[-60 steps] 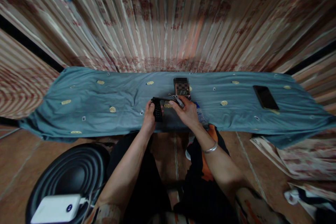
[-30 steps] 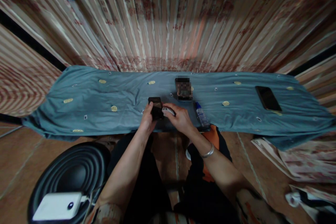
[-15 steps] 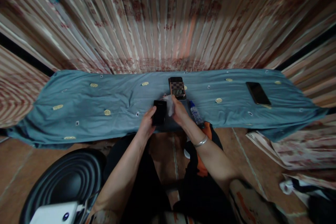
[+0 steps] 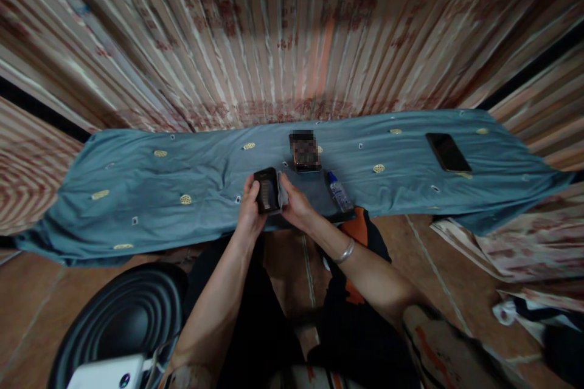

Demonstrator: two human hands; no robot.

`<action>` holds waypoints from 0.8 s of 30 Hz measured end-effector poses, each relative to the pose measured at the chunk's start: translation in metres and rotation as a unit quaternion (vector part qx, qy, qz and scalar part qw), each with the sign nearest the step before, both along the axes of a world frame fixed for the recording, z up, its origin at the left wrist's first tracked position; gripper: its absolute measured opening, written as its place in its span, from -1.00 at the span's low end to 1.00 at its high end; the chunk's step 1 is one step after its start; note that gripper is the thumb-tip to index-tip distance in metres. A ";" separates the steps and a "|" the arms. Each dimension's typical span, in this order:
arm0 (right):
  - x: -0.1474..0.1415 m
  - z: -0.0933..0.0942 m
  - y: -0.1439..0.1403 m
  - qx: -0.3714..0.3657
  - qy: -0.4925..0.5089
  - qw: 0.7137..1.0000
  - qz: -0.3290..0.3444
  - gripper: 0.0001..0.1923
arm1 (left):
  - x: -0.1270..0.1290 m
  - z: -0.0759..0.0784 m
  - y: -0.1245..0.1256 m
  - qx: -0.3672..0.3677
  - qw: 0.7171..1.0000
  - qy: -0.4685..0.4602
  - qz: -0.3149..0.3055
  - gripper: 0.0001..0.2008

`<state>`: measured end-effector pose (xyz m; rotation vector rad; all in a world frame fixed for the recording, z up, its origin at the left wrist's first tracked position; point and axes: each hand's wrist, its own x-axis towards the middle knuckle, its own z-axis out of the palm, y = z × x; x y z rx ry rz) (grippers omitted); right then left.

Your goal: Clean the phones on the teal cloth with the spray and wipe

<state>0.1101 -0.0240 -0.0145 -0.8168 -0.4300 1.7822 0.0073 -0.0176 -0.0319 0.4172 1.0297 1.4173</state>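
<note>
We see both hands at the near edge of the table, over the blue cloth (image 4: pixel 191 164). The left hand (image 4: pixel 250 214) grips a small dark phone (image 4: pixel 267 191) from its left side, fingers curled around the edge and thumb on the near part. The phone is held just above the cloth, its face turned up towards us; rows on its surface look like keys, though blur keeps us from being sure.

The right hand (image 4: pixel 294 206) is closed on a pale wipe (image 4: pixel 282 192), which is pressed against the phone's right edge. The fingers are bunched together on the wipe; we cannot tell how much of it lies under the palm. A bangle (image 4: pixel 344 251) sits on the right wrist.

Just beyond the hands lies a second phone (image 4: pixel 304 151), flat on the cloth, partly blurred. A small bottle (image 4: pixel 338 191) lies on its side just right of the right hand, not touching it. A third, black phone (image 4: pixel 448 152) lies well apart at the far right of the cloth. Striped curtains (image 4: pixel 292 30) hang behind the table. At lower left we note a black ribbed disc (image 4: pixel 118 322) with a white box (image 4: pixel 107 375) on it.
</note>
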 end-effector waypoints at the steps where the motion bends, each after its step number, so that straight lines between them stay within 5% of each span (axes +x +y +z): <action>1: -0.003 -0.001 -0.003 0.007 0.005 1.000 0.011 -0.68 | -0.002 -0.001 0.002 0.010 1.000 0.011 0.009 -0.63; 7: -0.008 -0.007 -0.002 0.051 -0.016 0.999 -0.004 -0.60 | 0.000 -0.010 0.002 0.054 0.995 0.088 -0.002 -0.61; 13: -0.005 -0.014 0.010 0.115 -0.231 0.964 -0.068 -0.33 | 0.025 0.002 -0.011 0.080 0.995 0.040 -0.045 -0.69; 18: -0.010 -0.017 -0.006 0.214 -0.389 0.896 -0.010 -0.19 | 0.021 0.012 -0.008 0.002 0.999 -0.011 -0.043 -0.86; 24: -0.013 -0.013 -0.031 0.425 -0.486 0.763 0.036 -0.22 | 0.001 0.009 -0.003 -0.041 0.999 -0.008 -0.008 -0.78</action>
